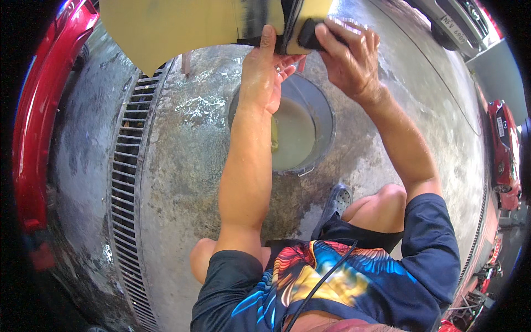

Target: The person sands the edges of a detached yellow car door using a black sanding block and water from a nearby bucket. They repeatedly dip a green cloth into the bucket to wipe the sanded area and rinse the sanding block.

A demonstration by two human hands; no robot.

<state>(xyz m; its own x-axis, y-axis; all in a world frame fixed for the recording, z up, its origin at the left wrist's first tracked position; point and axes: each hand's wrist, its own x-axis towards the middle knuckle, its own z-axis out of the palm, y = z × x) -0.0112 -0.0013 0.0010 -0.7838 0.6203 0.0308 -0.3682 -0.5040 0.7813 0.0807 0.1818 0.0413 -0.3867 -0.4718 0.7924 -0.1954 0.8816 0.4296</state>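
Observation:
A large panel (182, 30), yellow with dark grey and black patches, stretches across the top of the head view, its upper part cut off. My left hand (260, 77) grips its lower edge, thumb on the near face and fingers curled below. Pressed to the panel's right part is a black block (310, 34), like a sanding block. My right hand (352, 58) is closed around that block, its fingers bent over the top. Both hands look wet. Below them stands a dark bucket (325, 130) of cloudy water, with something yellowish partly hidden behind my left forearm.
A slotted metal drain grate (126, 166) runs along the wet concrete floor (182, 149) at the left. Beyond it is a glossy red car body part (38, 116). Vehicles stand at the right: a light one (456, 30) and a red one (504, 149). My grey clog (336, 202) is near the bucket.

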